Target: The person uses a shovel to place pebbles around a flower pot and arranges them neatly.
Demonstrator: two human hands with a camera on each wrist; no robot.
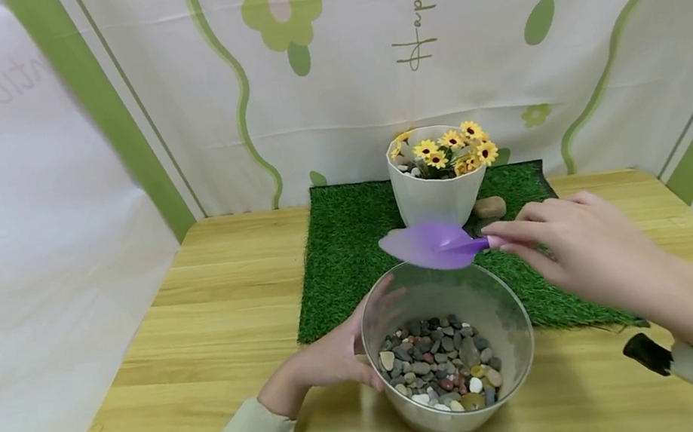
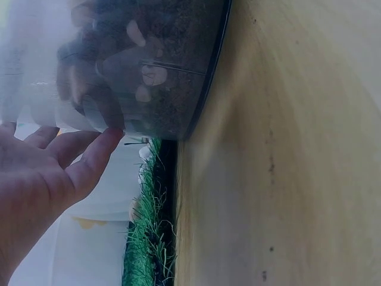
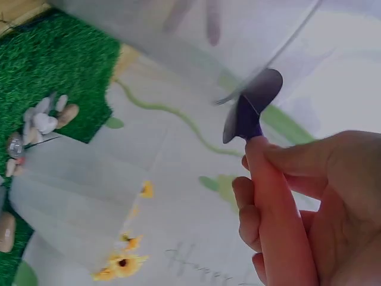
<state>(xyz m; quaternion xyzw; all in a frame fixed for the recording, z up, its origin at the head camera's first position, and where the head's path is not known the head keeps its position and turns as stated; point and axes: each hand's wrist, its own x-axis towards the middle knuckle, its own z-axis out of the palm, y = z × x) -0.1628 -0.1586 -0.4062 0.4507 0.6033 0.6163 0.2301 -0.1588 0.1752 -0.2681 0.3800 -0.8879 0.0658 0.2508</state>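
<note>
A clear plastic tub (image 1: 517, 340) stands on the table with many small pebbles (image 1: 436, 361) on its bottom. My left hand (image 1: 335, 352) holds its left side, the thumb in front and the fingers round the far side, seen through the wall. In the left wrist view, fingertips (image 2: 113, 136) touch the tub near its lower part. My right hand (image 1: 574, 239) grips the pink handle (image 3: 277, 220) of a small purple garden trowel (image 1: 430, 244). The trowel's blade points left, held above the tub's far rim. Whether the blade carries anything cannot be told.
Behind the tub, a white pot (image 1: 430, 202) with yellow flowers (image 1: 454, 144) and stones stands on a green turf mat (image 1: 345, 247). A brown stone (image 1: 489, 207) lies beside the pot. A printed curtain (image 1: 353, 92) hangs behind the wooden table (image 1: 201, 332).
</note>
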